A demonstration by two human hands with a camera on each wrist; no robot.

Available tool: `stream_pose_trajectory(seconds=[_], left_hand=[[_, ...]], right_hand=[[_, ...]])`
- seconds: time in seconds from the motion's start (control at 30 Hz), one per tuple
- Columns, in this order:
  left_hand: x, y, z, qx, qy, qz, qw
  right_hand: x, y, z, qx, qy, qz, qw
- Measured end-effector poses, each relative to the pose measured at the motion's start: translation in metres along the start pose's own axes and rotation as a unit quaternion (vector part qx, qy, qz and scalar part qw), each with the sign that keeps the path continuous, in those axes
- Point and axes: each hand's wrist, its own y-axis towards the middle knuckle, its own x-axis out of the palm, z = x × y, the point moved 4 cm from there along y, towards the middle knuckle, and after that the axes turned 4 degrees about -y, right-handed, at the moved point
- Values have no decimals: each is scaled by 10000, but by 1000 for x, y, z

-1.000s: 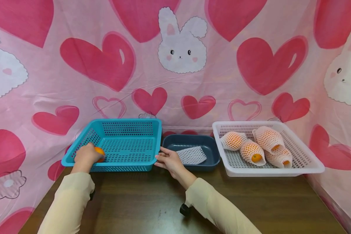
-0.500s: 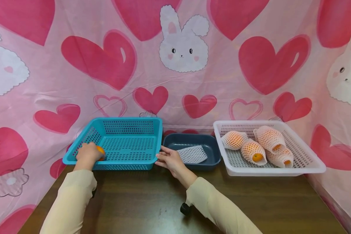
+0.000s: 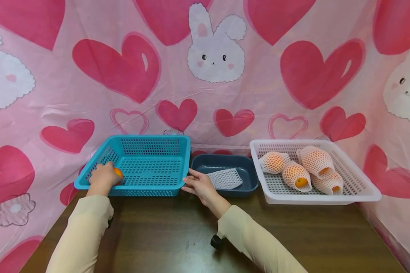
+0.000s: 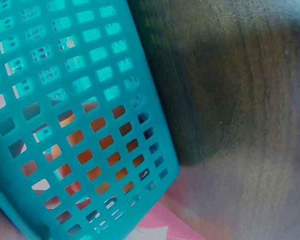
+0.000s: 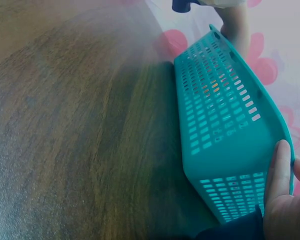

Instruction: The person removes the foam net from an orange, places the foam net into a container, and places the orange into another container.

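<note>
At the front left corner of the teal plastic basket (image 3: 147, 187), my left hand (image 3: 104, 176) reaches over the rim. It grips an orange (image 3: 118, 174) low inside, most of it covered by the fingers. Through the basket's slots in the left wrist view, the orange (image 4: 85, 156) shows against the wall. My right hand (image 3: 201, 186) pinches the front right corner of the same basket. In the right wrist view, a finger lies along the outside of the rim (image 5: 267, 107) and the thumb is on its other side.
A dark blue tray (image 3: 222, 158) holds a flat white foam net (image 3: 225, 179). To its right, a white basket (image 3: 314, 200) contains several oranges in foam nets (image 3: 296, 177). All stand along the back of the brown wooden table (image 3: 171, 235), before a pink heart-patterned cloth (image 3: 225, 94).
The head view has tilted slightly down, so everything sits a little higher in it. Both hands keep their places on the orange and the basket rim.
</note>
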Motion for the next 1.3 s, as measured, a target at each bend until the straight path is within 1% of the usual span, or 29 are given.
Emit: stream_pose_trajectory(seconds=[0.33,0.53,0.67,0.83,1.0,1.17,1.23,1.3], left_hand=[[-7,-2,6,142,48,49,9999],[-11,-2,11,180,0,136,9997],[-14,-4,18,223,-13,345,9992],[-18,-6,30,530,14,694,9962],[-19,-9,39,855,-14,940,9919],[-16,-14,49,1034,-146,985,9896],[-14,-15,55,1092,-227,940,9893],[-13,-17,60,1161,-292,864,9890]], right_hand=[[-1,3,-1,94,-12,-45,9999],[-4,5,-2,-46,-213,-163,9996],[-8,5,-4,-140,-445,-290,9985],[-15,4,-10,-280,-738,-502,9956],[-22,0,-18,-479,-1301,-735,9876],[-28,-9,-26,-510,-1816,-947,9775],[-31,-12,-31,-634,-2094,-1041,9702],[-34,-15,-36,-817,-2490,-1079,9590]])
